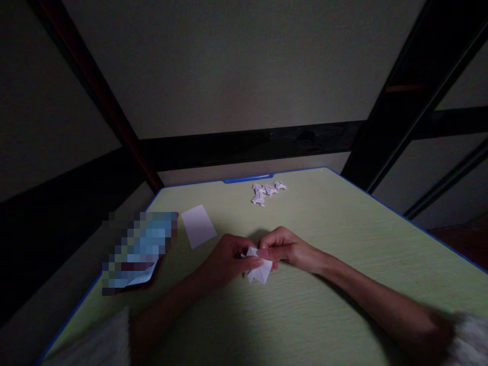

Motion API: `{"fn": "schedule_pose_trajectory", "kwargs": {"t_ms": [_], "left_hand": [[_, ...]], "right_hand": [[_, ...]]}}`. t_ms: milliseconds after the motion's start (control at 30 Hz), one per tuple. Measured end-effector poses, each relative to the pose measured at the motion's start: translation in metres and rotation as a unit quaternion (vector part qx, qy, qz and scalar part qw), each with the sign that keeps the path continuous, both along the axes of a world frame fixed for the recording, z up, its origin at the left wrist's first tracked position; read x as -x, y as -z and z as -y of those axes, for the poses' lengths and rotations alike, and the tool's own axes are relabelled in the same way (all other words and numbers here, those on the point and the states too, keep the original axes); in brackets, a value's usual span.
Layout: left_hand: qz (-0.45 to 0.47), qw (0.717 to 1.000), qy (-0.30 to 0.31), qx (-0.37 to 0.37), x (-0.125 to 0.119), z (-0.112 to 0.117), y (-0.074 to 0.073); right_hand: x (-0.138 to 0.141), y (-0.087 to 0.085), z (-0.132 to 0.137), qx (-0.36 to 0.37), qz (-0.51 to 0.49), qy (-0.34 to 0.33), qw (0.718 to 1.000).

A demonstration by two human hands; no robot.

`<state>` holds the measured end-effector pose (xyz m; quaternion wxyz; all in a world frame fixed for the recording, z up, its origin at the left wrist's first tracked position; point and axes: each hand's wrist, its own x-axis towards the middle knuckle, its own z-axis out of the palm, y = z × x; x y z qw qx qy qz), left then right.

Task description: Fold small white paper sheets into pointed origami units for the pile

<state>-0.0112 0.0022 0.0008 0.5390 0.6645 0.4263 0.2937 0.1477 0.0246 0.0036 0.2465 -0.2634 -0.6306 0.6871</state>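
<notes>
Between my two hands is a piece of folded white paper (260, 273), creased into pointed flaps. My left hand (227, 258) pinches its left side, the thumb lying across the top. From the right, my right hand (287, 249) grips the upper right edge between thumb and fingers. Both hands are closed on the same paper, low over the table. Parts of the fold lie hidden under my thumbs and fingers. Beyond my hands, several small folded paper figures (259, 197) sit grouped near the table's far edge.
A flat sheet of white paper (199, 226) lies left of centre. Farther left is a pixelated, bluish flat object (150, 249) with a dark red edge. The pale table (343, 229) has a blue rim, with a wall (244, 66) behind it.
</notes>
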Motion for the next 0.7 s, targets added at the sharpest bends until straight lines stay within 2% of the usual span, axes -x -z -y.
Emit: {"fn": "schedule_pose_trajectory", "kwargs": {"t_ms": [133,333,400,533,700], "left_hand": [[0.0,1.0,0.003,-0.003,-0.001,0.001,0.0],[0.061,0.996,0.011,0.056,-0.001,0.001,0.0],[0.082,0.995,-0.018,0.061,-0.001,0.0,0.0],[0.105,0.985,-0.134,0.039,-0.001,-0.003,0.0],[0.096,0.981,-0.166,0.023,-0.001,-0.005,0.001]], "right_hand": [[-0.001,0.001,0.0,0.007,-0.007,-0.024,1.0],[0.001,0.009,0.0,0.039,-0.04,-0.001,0.998],[0.003,0.011,-0.001,0.029,-0.072,0.029,0.997],[0.006,0.009,0.001,-0.026,-0.118,0.132,0.984],[0.008,0.003,0.006,-0.057,-0.119,0.192,0.973]]}}
